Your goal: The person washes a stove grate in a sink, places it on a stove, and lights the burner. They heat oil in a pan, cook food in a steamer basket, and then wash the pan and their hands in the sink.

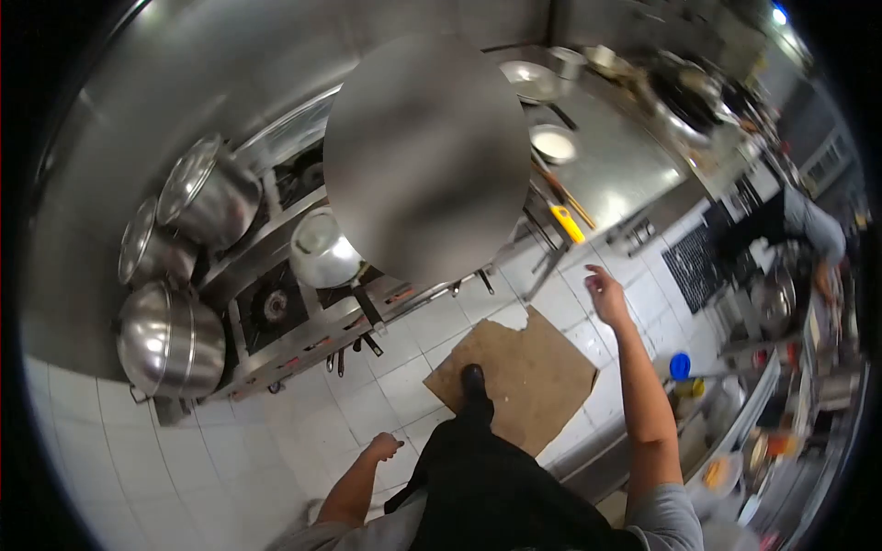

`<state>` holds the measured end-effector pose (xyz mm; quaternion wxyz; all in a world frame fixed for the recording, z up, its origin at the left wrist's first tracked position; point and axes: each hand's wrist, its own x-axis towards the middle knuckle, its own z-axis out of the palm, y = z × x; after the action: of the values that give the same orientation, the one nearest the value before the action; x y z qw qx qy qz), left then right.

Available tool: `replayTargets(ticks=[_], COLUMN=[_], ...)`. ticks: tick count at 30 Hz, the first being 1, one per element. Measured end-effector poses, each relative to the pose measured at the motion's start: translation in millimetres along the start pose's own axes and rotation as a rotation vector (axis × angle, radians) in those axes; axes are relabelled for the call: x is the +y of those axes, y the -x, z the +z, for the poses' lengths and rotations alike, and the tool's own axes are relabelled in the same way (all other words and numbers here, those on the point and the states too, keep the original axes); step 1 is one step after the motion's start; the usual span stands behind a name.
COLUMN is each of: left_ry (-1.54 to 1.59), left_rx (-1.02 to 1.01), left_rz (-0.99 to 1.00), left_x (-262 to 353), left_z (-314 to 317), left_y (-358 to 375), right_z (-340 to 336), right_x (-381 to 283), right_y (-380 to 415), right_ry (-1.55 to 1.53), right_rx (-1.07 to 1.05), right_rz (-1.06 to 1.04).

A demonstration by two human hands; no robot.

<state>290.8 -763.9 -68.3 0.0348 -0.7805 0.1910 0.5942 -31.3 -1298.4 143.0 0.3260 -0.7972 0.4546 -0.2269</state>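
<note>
Low on the left, my left hand [383,447] hangs over the floor tiles with its fingers curled in, and nothing shows in it. My right hand [604,296] is stretched forward, empty, its fingers partly apart. Closest to it is a yellow handle [567,224] at the edge of a steel worktop [634,151]; a gap separates the two. Long thin sticks [565,191] lie beside that handle. A bowl with white contents [554,144] stands further in on the worktop.
A stove [308,335] runs along the left, carrying a metal bowl [323,248] and large lidded pots [209,193]. Cardboard [528,381] lies underfoot. Another person [808,230] works at the right by crowded shelves [758,432]. A blurred oval hides the upper middle.
</note>
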Motion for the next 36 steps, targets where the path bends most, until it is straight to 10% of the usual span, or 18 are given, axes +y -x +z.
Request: replayTargets(ticks=[10, 12, 13, 20, 21, 25, 28, 32, 33, 36], left_ry=[0.764, 0.809, 0.791, 0.889, 0.862, 1.290, 1.764, 2.049, 2.137, 2.356], left_rx=[0.136, 0.231, 0.273, 0.157, 0.123, 0.197, 0.381, 0.662, 0.709, 0.807], left_rz=[0.014, -0.030, -0.067, -0.450, -0.457, -0.405, -0.227, -0.044, 0.036, 0.206], left_x=[16, -6, -20, -79, -95, -101, -121, -186, -209, -276], left_z=[13, 32, 45, 125, 142, 136, 111, 23, -3, -93], left_y=[54, 81, 90, 118, 105, 86, 72, 23, 9, -32], right_z=[40, 33, 41, 54, 40, 15, 17, 132, 197, 312], right_x=[95, 54, 72, 139, 111, 98, -28, -151, -85, -254], right_y=[-194, -194, -201, -233, -224, -163, -49, 76, 102, 154], right_ry=[0.299, -0.001, 0.233, 0.399, 0.507, 0.276, -0.295, -0.335, -0.118, -0.245], right_rx=[-0.079, -0.304, -0.253, -0.167, -0.297, 0.138, -0.170, -0.975, -1.039, -1.221], right_rz=[-0.245, 0.035, -0.286, -0.570, -0.263, -0.522, -0.169, 0.185, -0.071, -0.080])
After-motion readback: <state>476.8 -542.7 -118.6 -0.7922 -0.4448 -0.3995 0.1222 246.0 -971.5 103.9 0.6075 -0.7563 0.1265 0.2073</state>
